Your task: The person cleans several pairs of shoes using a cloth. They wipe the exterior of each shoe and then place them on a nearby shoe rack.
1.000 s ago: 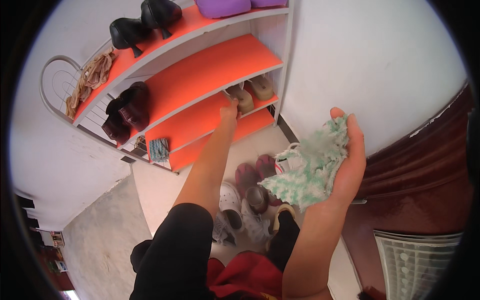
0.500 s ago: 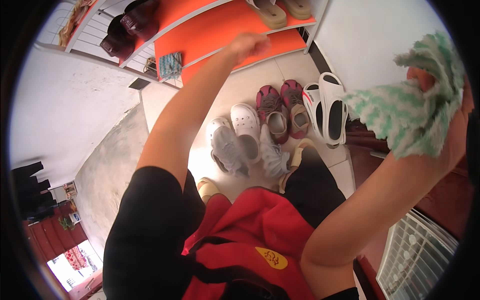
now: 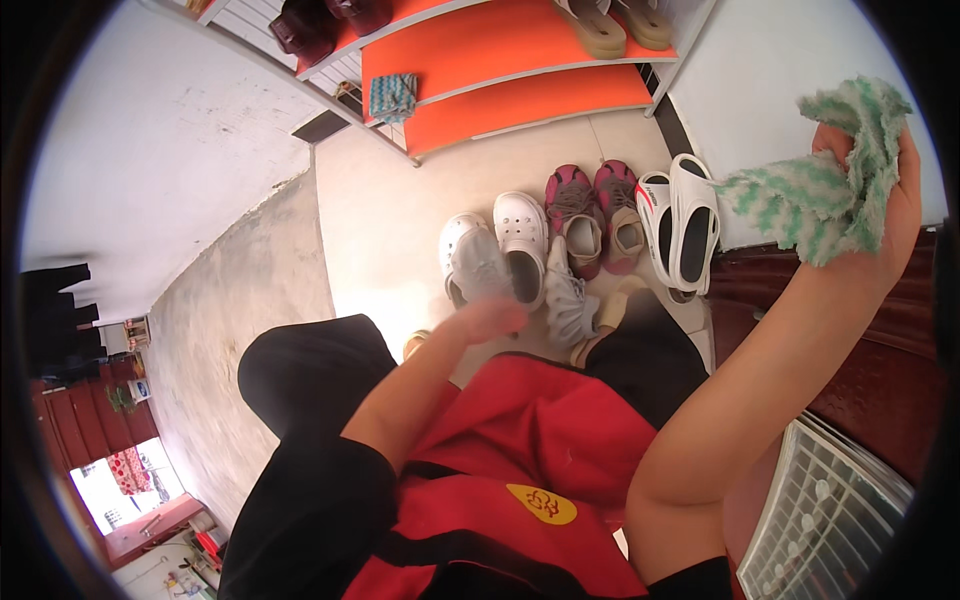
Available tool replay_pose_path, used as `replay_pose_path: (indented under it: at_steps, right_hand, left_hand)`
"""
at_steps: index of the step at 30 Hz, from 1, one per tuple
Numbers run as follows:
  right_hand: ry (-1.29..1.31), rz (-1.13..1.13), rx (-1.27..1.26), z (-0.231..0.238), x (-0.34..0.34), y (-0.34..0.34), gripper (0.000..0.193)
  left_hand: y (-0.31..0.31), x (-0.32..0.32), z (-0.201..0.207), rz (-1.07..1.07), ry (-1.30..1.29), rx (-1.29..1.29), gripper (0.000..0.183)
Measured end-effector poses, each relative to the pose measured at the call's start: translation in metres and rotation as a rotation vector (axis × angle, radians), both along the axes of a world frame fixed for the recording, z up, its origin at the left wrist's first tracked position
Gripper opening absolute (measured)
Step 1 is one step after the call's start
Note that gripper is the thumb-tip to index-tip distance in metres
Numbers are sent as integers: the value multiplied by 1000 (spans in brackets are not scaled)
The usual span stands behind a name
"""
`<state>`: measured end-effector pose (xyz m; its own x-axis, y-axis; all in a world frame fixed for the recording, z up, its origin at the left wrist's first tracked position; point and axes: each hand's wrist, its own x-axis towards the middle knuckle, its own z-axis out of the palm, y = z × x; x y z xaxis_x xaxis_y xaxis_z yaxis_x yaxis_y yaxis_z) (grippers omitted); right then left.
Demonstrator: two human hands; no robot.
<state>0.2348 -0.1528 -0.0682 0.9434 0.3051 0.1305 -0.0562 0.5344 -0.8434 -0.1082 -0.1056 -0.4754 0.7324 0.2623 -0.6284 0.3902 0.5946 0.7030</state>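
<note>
In the air at the right, my right hand is closed on a fluffy green-and-white cloth, which hangs over the fingers. My left hand is low in front of me, smeared by motion, so its fingers are unclear. It is nearest to a grey sneaker that overlaps the white clogs. To its right, a second grey sneaker stands by my cream-coloured footwear. Whether the left hand touches the sneaker I cannot tell.
Maroon sneakers and white slides continue the row on the tiled floor. Behind stands an orange shoe rack with a folded blue-patterned cloth and sandals. A dark red cabinet is at the right.
My left hand has come back from the shoe rack, down toward me beside the grey sneaker. My right hand keeps hold of the cloth. The view has shifted slightly.
</note>
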Motion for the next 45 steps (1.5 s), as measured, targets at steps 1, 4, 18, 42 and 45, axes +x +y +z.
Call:
replay_pose_path:
  at_steps: [1, 4, 18, 42, 45]
  right_hand:
    - [36, 13, 37, 4, 1, -4, 18]
    - [138, 98, 110, 4, 6, -6, 20]
    - [242, 468, -116, -24, -10, -13, 23]
    - [20, 1290, 161, -30, -96, -16, 73]
    - [-89, 1246, 78, -34, -92, -6, 71]
  left_hand:
    - [-17, 1, -18, 163, 67, -121, 41]
    - [-54, 5, -57, 992, 226, -571, 34]
    - [-31, 30, 67, 1287, -439, -599, 40]
    - [-32, 53, 432, 25, -455, 1371, 54]
    - [-5, 78, 423, -8, -430, 1436, 48]
